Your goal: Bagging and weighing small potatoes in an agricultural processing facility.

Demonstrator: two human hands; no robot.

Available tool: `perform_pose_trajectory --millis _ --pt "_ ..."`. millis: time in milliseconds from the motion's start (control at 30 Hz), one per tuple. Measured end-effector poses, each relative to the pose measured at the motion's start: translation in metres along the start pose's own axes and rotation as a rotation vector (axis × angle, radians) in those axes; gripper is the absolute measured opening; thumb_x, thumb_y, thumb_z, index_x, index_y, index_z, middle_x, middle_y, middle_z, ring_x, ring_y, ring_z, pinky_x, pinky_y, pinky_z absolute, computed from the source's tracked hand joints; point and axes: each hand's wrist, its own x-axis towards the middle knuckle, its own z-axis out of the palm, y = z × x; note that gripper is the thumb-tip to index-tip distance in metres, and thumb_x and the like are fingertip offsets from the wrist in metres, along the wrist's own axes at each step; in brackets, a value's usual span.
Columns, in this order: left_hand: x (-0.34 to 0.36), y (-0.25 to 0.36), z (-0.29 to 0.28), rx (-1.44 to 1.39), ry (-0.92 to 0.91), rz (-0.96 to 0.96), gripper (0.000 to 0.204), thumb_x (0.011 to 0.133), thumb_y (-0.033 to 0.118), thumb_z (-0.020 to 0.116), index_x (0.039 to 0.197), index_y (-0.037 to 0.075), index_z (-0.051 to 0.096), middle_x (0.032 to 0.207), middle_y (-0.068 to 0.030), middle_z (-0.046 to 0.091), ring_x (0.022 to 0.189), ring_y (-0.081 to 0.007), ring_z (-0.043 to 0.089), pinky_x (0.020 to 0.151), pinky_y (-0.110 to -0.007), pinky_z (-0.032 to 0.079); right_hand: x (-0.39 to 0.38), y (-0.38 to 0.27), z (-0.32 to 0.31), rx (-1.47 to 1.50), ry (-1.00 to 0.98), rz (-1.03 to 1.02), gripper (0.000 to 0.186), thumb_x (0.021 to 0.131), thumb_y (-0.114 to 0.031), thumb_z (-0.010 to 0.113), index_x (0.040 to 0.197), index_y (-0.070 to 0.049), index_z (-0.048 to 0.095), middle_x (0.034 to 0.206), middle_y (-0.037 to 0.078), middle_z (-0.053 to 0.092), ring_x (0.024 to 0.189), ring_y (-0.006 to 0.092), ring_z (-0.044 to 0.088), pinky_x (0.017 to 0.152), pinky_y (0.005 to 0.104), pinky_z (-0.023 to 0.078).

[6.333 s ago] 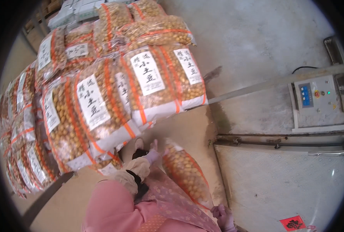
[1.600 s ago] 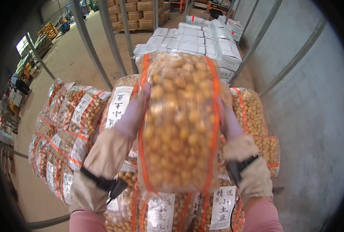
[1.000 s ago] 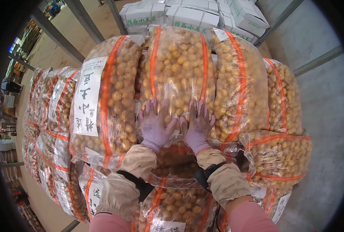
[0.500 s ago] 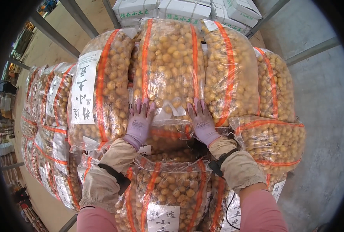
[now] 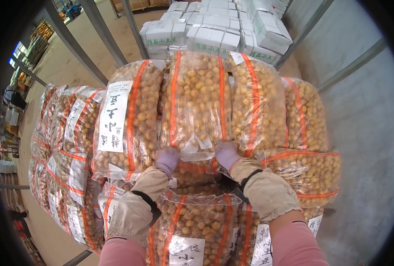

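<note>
Clear bag (image 5: 197,102) of tan potatoes with orange stripes, purple gloves (image 5: 168,159), beige sleeve covers (image 5: 135,208), white boxes (image 5: 219,31).

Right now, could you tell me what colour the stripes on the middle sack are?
Orange stripes run lengthwise down the clear middle sack, seen in the head view.

White cartons (image 5: 232,26) stacked behind; grey wall (image 5: 365,115) right; metal posts (image 5: 95,37).

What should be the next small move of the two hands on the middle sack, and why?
Probably a short push forward. The left hand and right hand both press the near end of the clear orange-striped plastic sack of small potatoes, which overhangs the row beneath.
</note>
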Motion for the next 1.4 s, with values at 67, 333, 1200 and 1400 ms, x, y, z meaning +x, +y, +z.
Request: perform_pose_trajectory --millis 67,333,1200,1400 --pt "-0.006 0.001 -0.008 -0.035 -0.153 -0.024 0.019 0.079 0.019 0.057 0.094 0.010 0.064 0.089 -0.0073 0.064 0.081 -0.0236 0.065 0.061 -0.039 0.051 -0.008 -0.012 0.013 -0.040 -0.007 -0.146 0.019 0.081 -0.013 0.052 0.089 -0.011 0.069 0.093 0.007 0.064 0.082 0.0245 0.064 0.051 0.0420 0.048" --pt "-0.051 0.023 -0.025 -0.128 -0.419 0.046 0.025 0.080 0.015 0.053 0.101 0.008 0.064 0.099 -0.0107 0.065 0.092 -0.0231 0.064 0.072 -0.037 0.052 -0.071 -0.029 0.045 0.035 0.013 -0.090 0.025 0.082 -0.017 0.049 0.095 -0.011 0.070 0.094 0.005 0.068 0.086 0.0233 0.066 0.056 0.0413 0.049" --pt "-0.585 0.100 -0.082 -0.522 -0.161 -0.352 0.053 0.078 0.030 0.056 0.126 0.011 0.048 0.132 -0.0182 0.044 0.122 -0.0369 0.039 0.103 -0.048 0.027 -0.498 -0.195 0.115 0.744 0.023 0.043 0.055 0.081 -0.026 0.053 0.130 -0.005 0.039 0.133 0.025 0.041 0.115 0.0396 0.046 0.093 0.0454 0.041" --pt "-0.742 0.147 -0.031 -0.836 -0.399 -1.097 0.052 0.085 0.037 0.049 0.127 0.006 0.047 0.134 -0.0235 0.041 0.123 -0.0377 0.040 0.099 -0.042 0.037 -0.556 -0.173 0.140 0.638 -0.026 -0.135 0.045 0.090 -0.031 0.046 0.130 -0.012 0.042 0.124 0.020 0.050 0.108 0.0386 0.052 0.090 0.0442 0.043"
